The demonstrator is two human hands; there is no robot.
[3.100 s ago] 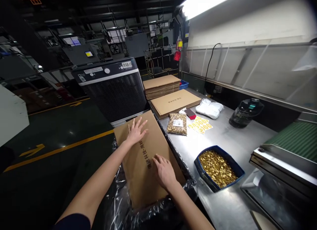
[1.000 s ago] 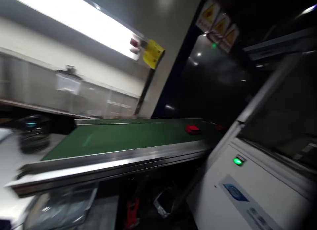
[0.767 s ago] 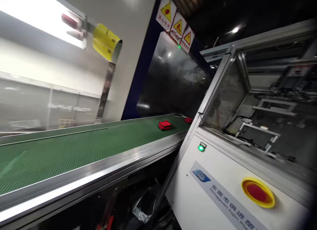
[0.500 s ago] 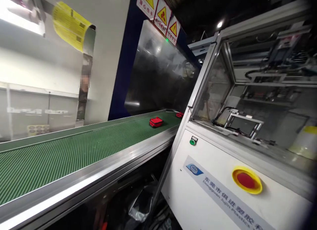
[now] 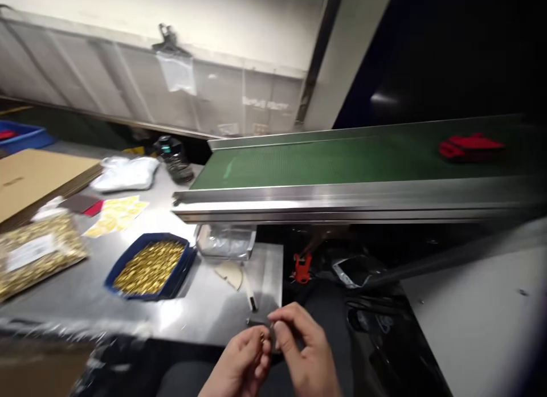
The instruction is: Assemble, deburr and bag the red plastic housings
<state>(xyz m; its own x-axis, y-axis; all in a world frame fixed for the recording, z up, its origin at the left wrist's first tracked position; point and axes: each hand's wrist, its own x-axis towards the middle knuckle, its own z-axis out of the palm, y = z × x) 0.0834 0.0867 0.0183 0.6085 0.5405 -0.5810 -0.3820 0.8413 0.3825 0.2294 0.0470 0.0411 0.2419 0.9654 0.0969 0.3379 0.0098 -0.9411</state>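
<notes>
Low at the front of the view, my left hand (image 5: 241, 360) is closed, with small gold-coloured metal pieces (image 5: 262, 337) showing at its fingertips. Just to its right, my right hand (image 5: 310, 351) is curled with thumb and index finger close together; what lies between them is too blurred to make out. The hands nearly touch, beyond the table's front right corner. A blue tray (image 5: 111, 276) heaped with similar gold-coloured metal pieces (image 5: 149, 267) stands on the metal table (image 5: 205, 314), left of my hands. A pen-like white and black stick (image 5: 251, 297) lies nearer to them.
Above the table's right side runs a green conveyor belt (image 5: 299, 163), carrying a red case-like item (image 5: 472, 148). A bag of gold-coloured pieces (image 5: 38, 252), cardboard (image 5: 38, 177), a yellow sticker sheet (image 5: 117, 215) and a clear box (image 5: 226, 240) lie around the tray. An orange-red tool (image 5: 302, 268) is below the belt.
My view has swung left and down from the belt and white machine to the table. Both my hands have come into sight. One red item now shows on the belt, not two.
</notes>
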